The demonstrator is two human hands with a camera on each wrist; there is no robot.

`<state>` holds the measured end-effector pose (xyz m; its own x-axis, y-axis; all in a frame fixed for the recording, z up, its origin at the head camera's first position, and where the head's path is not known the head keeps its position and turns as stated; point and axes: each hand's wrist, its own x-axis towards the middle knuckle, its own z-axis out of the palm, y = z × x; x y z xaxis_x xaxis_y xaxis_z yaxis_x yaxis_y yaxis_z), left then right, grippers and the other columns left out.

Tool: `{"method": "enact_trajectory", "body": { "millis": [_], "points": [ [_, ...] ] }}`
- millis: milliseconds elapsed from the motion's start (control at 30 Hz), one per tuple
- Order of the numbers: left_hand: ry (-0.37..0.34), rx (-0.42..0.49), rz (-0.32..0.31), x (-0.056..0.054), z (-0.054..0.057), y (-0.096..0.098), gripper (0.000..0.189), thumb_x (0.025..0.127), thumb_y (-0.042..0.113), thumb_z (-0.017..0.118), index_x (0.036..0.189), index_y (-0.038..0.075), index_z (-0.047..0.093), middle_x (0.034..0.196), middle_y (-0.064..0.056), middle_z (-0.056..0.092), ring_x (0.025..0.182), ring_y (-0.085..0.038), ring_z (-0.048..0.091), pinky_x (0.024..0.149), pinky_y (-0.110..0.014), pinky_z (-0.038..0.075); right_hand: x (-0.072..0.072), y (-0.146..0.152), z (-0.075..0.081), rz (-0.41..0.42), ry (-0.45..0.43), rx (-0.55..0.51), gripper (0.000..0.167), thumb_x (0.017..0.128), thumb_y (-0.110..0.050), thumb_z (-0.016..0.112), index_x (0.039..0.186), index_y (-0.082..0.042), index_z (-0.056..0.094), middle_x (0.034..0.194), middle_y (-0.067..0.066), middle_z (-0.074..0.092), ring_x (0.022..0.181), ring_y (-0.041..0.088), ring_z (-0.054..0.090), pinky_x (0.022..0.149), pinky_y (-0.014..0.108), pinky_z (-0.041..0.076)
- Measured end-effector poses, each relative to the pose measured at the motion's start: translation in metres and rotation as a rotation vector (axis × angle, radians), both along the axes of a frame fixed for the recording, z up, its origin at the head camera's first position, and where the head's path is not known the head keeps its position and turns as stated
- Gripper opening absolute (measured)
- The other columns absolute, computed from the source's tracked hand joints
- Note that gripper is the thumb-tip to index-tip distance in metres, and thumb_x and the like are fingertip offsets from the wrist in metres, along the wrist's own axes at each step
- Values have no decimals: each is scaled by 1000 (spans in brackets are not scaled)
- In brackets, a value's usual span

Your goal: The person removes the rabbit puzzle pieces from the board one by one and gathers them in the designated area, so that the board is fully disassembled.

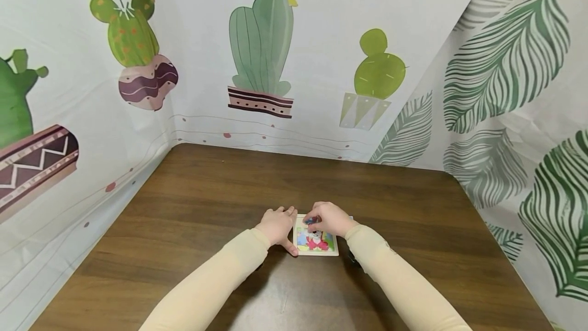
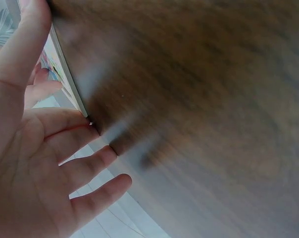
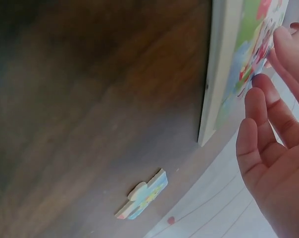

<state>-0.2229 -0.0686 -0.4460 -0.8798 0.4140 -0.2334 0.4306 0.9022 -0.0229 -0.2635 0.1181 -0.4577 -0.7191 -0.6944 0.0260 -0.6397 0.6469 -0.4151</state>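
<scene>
Backdrop (image 1: pixel 202 50), white with printed cacti and leaves, surrounds the far edge and sides of a brown table (image 1: pixel 220 183). Puzzle (image 1: pixel 317 253): flat on the table, between the person's hands, with a pale frame about a bright picture. Left hand (image 1: pixel 277 226): fingers extended, grasping nothing; the thumb meets the near left corner of the puzzle and the fingers spread beside its left edge, apparently to steady it. Right hand (image 1: pixel 333 218): thumb and fingertips pinch a small dark blue tile (image 1: pixel 312 220) over the far part of the puzzle; whether the tile already touches the picture is hidden by the fingers. Spare piece (image 3: pixel 142 194): on the table off the far right corner, near the puzzle but apart from it, printed face up.

Step in hand, as judged from the pose: seating the tile, a pale patch beside the fingers suggesting an unfilled place. Next move would call for turning the tile to suit its outline and pressing it level while the left hand braces the frame.

Surface: wood-grained, with rounded far corners and a soft sheen nearest the person. Backdrop detail: potted cacti ahead and to the left, striped leaves to the right, with slight creases
</scene>
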Motion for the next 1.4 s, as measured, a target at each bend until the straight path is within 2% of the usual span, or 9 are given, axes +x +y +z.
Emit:
{"method": "enact_trajectory", "body": {
  "millis": [200, 533, 867, 1167, 1400],
  "points": [
    [2, -1, 0, 0, 0, -1, 117, 54, 72, 74, 145, 7, 39, 150, -7, 39, 133, -28, 41, 101, -44, 39, 0, -2, -2, -9, 37, 31, 23, 78, -23, 78, 99, -14, 76, 84, -2, 62, 73, 12, 54, 68, 24, 47],
    [13, -6, -11, 0, -1, 0, 118, 54, 73, 73, 145, 6, 39, 150, -7, 39, 133, -28, 41, 100, -44, 40, 3, -6, 0, -63, 22, 57, 20, 77, -20, 79, 95, -15, 71, 87, -1, 55, 73, 12, 53, 68, 27, 47],
    [13, -10, -6, -1, -2, -1, 117, 56, 72, 73, 146, 7, 38, 150, -7, 38, 133, -28, 40, 100, -44, 40, 5, -8, 1, -117, 50, 93, 28, 75, -23, 81, 95, -19, 61, 94, -3, 56, 77, 14, 54, 77, 37, 49],
    [8, -2, -7, 1, -2, -2, 117, 56, 72, 73, 145, 6, 38, 150, -8, 39, 133, -28, 41, 99, -44, 41, 5, -8, 0, -201, -49, 6, 34, 74, -21, 83, 99, -10, 64, 92, 0, 60, 82, 14, 53, 82, 35, 49],
    [4, -5, -3, 1, -1, -2, 116, 56, 72, 73, 146, 6, 38, 150, -7, 38, 133, -28, 41, 99, -44, 41, 3, -2, -1, -190, -72, -27, 30, 75, -23, 82, 97, -13, 65, 92, -1, 60, 82, 13, 54, 80, 33, 50]
  ]
}}
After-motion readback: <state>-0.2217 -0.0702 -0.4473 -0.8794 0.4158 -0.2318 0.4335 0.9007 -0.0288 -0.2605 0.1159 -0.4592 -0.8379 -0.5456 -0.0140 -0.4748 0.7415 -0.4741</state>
